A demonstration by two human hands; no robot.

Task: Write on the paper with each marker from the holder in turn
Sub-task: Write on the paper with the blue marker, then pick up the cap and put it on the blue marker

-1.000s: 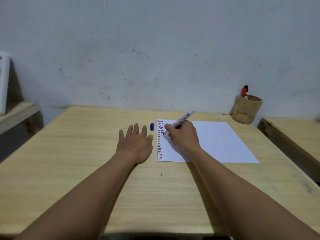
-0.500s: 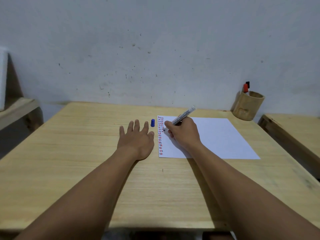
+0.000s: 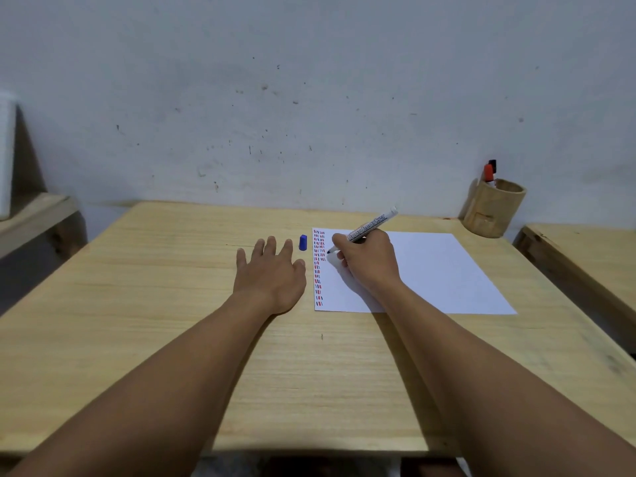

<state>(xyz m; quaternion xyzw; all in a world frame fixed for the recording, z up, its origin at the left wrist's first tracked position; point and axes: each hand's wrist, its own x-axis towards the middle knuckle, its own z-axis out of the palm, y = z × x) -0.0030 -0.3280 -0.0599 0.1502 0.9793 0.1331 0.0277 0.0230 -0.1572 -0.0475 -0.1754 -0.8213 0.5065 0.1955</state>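
Note:
A white sheet of paper point(image 3: 430, 270) lies on the wooden table point(image 3: 137, 304), with columns of short red, blue and black marks point(image 3: 319, 266) down its left edge. My right hand point(image 3: 368, 263) grips a white board marker point(image 3: 373, 223), tip down on the paper beside the marks. The marker's blue cap point(image 3: 303, 242) stands on the table just left of the sheet. My left hand point(image 3: 272, 273) rests flat on the table, fingers spread, holding nothing. A wooden holder point(image 3: 494, 213) at the back right carries a red-capped marker point(image 3: 488, 172) and a black-capped marker point(image 3: 493, 165).
A grey wall point(image 3: 309, 98) stands right behind the table. A second wooden surface point(image 3: 592, 263) adjoins on the right across a dark gap. A low wooden shelf point(image 3: 31, 215) with a white object point(image 3: 5, 156) sits at the left.
The view has shifted a little, and the scene sits slightly higher in it. My right hand stays on the paper with the marker; my left hand stays flat on the table.

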